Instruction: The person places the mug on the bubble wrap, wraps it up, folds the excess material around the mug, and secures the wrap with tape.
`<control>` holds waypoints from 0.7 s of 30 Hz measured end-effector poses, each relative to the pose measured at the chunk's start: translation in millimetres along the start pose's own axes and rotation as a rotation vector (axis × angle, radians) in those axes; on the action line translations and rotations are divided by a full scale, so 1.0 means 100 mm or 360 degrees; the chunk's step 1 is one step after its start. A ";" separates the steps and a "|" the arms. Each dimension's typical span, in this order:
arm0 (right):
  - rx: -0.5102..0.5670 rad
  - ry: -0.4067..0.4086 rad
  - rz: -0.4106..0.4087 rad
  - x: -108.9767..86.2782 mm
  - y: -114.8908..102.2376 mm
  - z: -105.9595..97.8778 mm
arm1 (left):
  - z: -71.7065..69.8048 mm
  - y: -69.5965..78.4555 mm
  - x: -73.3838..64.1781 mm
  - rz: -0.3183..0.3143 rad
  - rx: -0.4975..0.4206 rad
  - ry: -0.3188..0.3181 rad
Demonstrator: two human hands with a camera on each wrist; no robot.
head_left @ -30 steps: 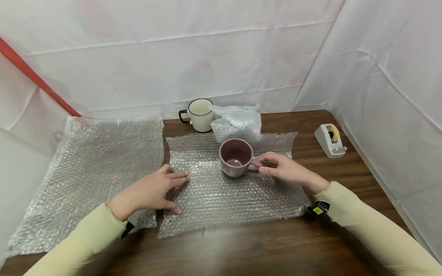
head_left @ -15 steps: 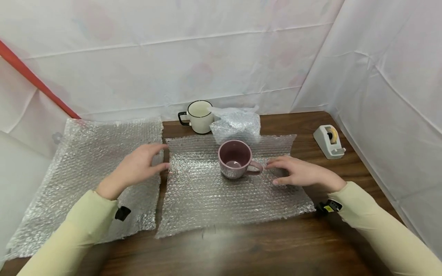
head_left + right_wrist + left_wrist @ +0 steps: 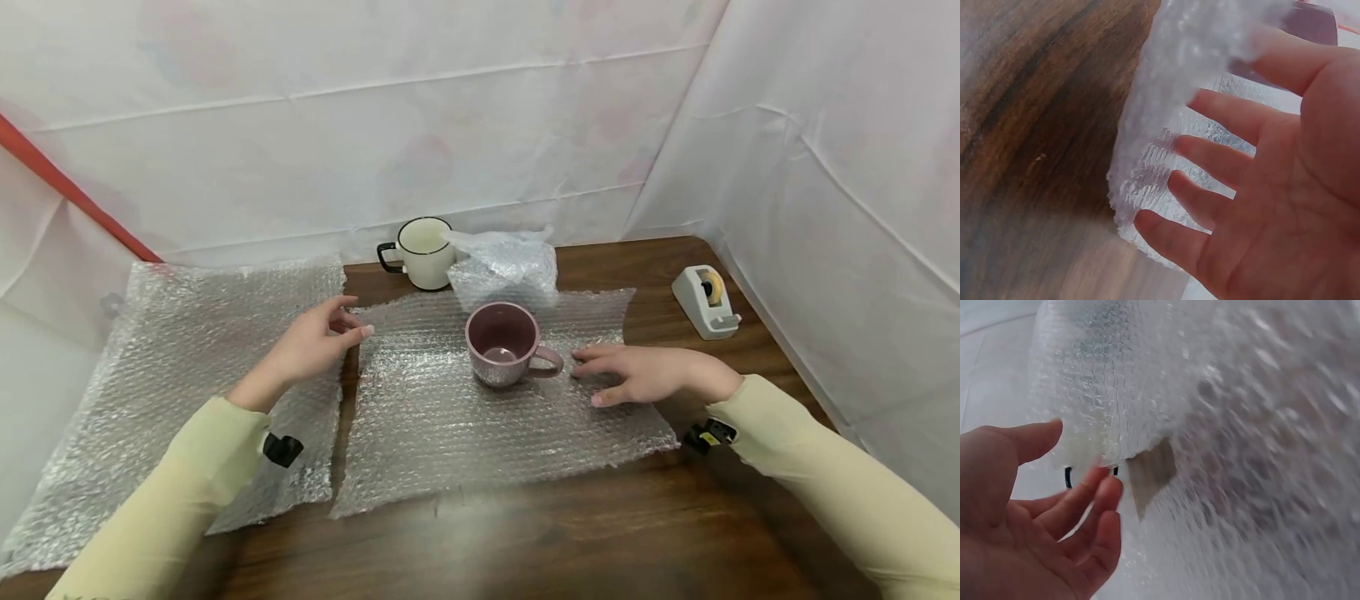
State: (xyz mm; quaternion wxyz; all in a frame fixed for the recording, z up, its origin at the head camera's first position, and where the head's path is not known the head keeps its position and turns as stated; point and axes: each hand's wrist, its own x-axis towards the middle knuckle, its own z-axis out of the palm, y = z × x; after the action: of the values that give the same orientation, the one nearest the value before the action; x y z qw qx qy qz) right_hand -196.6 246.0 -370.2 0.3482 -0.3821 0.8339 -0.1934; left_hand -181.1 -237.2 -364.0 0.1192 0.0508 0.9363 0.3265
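A mauve mug (image 3: 501,346) stands upright on a sheet of bubble wrap (image 3: 427,442) in the middle of the table, its handle pointing right. My left hand (image 3: 311,346) is at that sheet's far left corner, thumb and fingers apart; the left wrist view shows the hand (image 3: 1054,519) beside the wrap with a gap between thumb and fingertips. Just right of the mug handle, my right hand (image 3: 648,373) is over the sheet with spread fingers. In the right wrist view its fingers (image 3: 1210,159) are loosely bent near the wrap (image 3: 1147,181).
Another bubble wrap sheet (image 3: 202,333) lies at the left. Behind the mug are a white mug (image 3: 426,254) with black rim and handle, and a bubble-wrapped bundle (image 3: 506,267). A tape dispenser (image 3: 705,304) stands at the right on the wooden table (image 3: 525,542).
My right hand has let go of the mug's handle and moved slightly right. My left hand has gone from the sheet's left side up to its far left corner.
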 end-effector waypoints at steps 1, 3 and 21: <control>-0.0011 -0.0009 0.0010 0.01 -0.01 -0.01 | 0.00 0.01 0.00 0.0018 -0.0009 0.0028; -0.0026 -0.0023 0.0023 0.02 -0.02 -0.01 | 0.00 0.04 -0.01 0.0058 -0.0019 0.0087; 0.0020 0.0005 0.0062 0.14 -0.18 -0.12 | 0.13 0.86 -0.21 0.0534 -0.0495 0.0207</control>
State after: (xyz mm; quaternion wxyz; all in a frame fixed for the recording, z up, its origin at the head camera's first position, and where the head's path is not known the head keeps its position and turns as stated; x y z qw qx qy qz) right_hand -202.4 224.4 -357.2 0.3530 -0.3633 0.8405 -0.1923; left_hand -155.8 -166.0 -316.7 0.0089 0.1656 0.8589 0.4846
